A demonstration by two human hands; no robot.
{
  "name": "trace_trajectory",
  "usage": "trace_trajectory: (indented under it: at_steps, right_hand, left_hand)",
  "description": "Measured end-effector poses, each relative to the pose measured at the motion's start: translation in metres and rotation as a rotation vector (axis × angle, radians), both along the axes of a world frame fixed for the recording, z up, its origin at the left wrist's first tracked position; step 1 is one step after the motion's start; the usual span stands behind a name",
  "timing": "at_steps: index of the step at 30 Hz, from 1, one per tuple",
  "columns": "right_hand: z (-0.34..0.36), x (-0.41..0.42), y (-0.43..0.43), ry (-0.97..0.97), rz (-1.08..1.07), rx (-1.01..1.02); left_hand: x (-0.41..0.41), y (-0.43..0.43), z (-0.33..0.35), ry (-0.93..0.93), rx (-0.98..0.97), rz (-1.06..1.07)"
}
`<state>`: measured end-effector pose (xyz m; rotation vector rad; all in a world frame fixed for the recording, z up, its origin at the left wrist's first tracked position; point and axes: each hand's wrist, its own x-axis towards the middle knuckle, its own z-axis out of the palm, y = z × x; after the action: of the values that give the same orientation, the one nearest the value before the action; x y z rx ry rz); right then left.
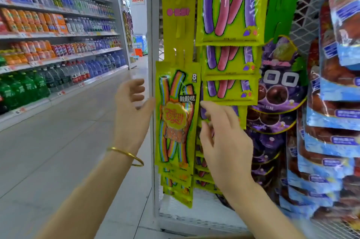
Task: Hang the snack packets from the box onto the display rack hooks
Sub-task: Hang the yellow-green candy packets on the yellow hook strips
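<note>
2 hands, both empty: my left hand and right hand have fingers spread loose either side of the front rainbow packet, which hangs on the display rack over others. I judge the job now is squaring it: nudge edges lightly, don't tug it off the hook, which I cannot see.

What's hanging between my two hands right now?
In the head view, the rainbow candy packet hangs between your left hand and right hand.
</note>
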<state>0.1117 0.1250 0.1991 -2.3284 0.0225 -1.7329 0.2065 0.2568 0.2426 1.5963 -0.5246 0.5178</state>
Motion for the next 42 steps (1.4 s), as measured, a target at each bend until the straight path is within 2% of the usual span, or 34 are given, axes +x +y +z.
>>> trace_trajectory:
  at_steps: [2,3,6,9,12,14,16,20,23,27,34,38,40,42]
  right_hand:
    - [-0.040,-0.015,-0.008,0.133,0.034,0.016]
    - [-0.064,-0.021,-0.014,0.271,0.060,0.050]
    - [-0.154,-0.029,-0.032,0.898,0.174,0.272]
    - [-0.254,-0.043,-0.043,1.369,0.208,0.538]
    - [-0.332,-0.067,-0.032,1.563,0.192,0.968]
    - [-0.365,-0.079,-0.020,1.657,0.138,1.121]
    - [-0.386,-0.084,-0.009,1.694,0.099,1.208]
    - [-0.405,-0.075,0.002,1.710,0.079,1.083]
    - [-0.410,-0.063,0.006,1.712,0.073,1.178]
    - [-0.415,-0.051,0.010,1.597,-0.003,1.342]
    - [-0.401,-0.043,0.026,1.524,0.193,1.523]
    - [-0.367,-0.051,0.002,1.270,0.337,1.861]
    - [-0.343,-0.055,-0.016,1.199,0.437,1.877]
    - [-0.313,-0.056,-0.031,1.145,0.548,1.799]
  left_hand:
    - [-0.030,0.001,-0.048,0.036,0.056,-0.012]
    - [-0.044,0.000,-0.072,0.099,0.140,-0.060]
    - [-0.073,-0.006,-0.133,0.289,0.553,-0.244]
    - [-0.078,-0.012,-0.167,0.435,0.797,-0.409]
    - [-0.078,-0.010,-0.182,0.439,0.965,-0.464]
    - [-0.074,-0.007,-0.186,0.465,0.981,-0.483]
    - [-0.067,-0.004,-0.188,0.492,0.976,-0.494]
    - [-0.061,-0.001,-0.191,0.497,1.021,-0.518]
    - [-0.057,0.001,-0.192,0.520,1.037,-0.530]
    - [-0.052,0.002,-0.195,0.536,1.023,-0.549]
    - [-0.050,0.004,-0.205,0.540,1.041,-0.503]
    - [-0.047,0.007,-0.210,0.531,1.066,-0.478]
    - [-0.046,0.006,-0.212,0.528,1.085,-0.467]
    - [-0.048,0.004,-0.216,0.532,1.130,-0.443]
